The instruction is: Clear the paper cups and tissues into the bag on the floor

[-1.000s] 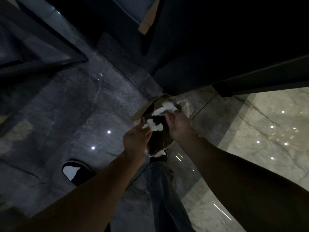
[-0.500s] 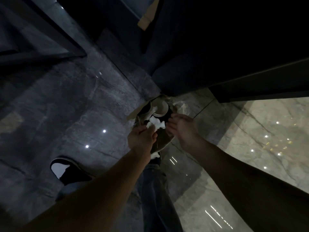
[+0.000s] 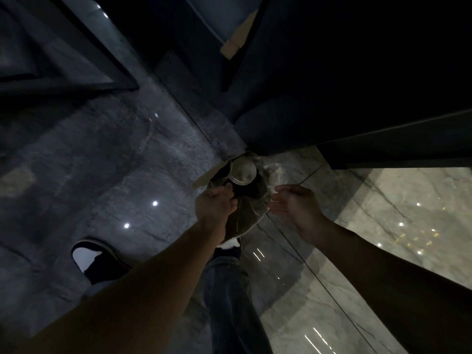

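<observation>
Shoe [image 3: 94,261]: dark with a white toe, standing on grey veined stone.
Left hand [image 3: 214,208]: fingers curling, pinching the bag's near rim.
Bag [image 3: 246,218]: brown, crumpled, sitting open on the floor [image 3: 115,175] before dark furniture.
Cups [image 3: 244,172]: round, nested, lying inside the bag.
Right hand [image 3: 293,208]: spreading empty, just beside the bag.
Right tiles: pale, glossy, reflecting lights.

A black-and-white shoe [image 3: 95,261] rests on the glossy marble floor [image 3: 102,175], beside a jeans-clad leg [image 3: 229,297].
</observation>
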